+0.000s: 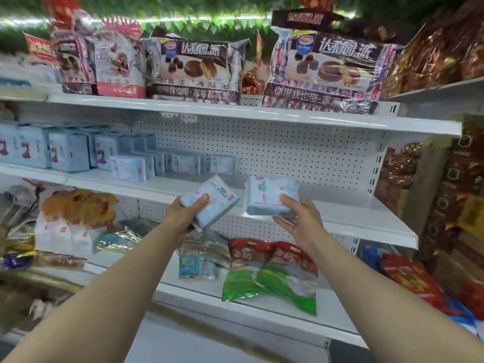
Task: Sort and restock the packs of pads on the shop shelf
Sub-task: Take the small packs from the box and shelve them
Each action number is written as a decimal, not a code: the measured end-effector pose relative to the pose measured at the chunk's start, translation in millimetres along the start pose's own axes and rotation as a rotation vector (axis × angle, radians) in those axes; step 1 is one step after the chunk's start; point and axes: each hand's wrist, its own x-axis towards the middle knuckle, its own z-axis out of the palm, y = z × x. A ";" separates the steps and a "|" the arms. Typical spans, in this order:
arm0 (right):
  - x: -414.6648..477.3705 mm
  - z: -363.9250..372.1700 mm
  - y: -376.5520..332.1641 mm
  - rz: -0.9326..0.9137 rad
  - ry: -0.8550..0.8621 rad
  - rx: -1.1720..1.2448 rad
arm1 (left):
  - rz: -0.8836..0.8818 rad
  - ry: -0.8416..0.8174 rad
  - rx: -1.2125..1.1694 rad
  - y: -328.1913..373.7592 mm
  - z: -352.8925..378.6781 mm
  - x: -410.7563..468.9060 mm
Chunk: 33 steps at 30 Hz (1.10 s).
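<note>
Two pale blue packs of pads are held in the air in front of the middle shelf [353, 214], one in each hand. The left pack [221, 195] sits tilted, its top corner leaning toward the shelf; the left hand [186, 216] grips it from below, thumb curled over the front face and fingers wrapped behind. The right pack [264, 195] stands nearly upright just beside it, not touching it, and the right hand [301, 221] holds it by its lower right corner, thumb pressed on the front and fingers tucked underneath. Both packs hover over the bare right stretch of the shelf, ahead of the white pegboard back [288, 148]. Further left on the same shelf stands a row of matching packs [128, 167], some upright and some stepped behind one another, and beyond them light blue boxes [69, 154] printed with a cartoon girl. On the top shelf [262, 115] lean large chocolate pie bags [199, 69]. On the lower shelf [262, 310], beneath the hands, lie red and green bags [272, 276] and, just left of them, small blue sachets [193, 260]. The edges of the view are blurred.
</note>
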 end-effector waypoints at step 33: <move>224.1 190.4 43.9 -0.143 0.126 -0.276 | -0.039 -0.551 0.592 50.2 -102.1 351.6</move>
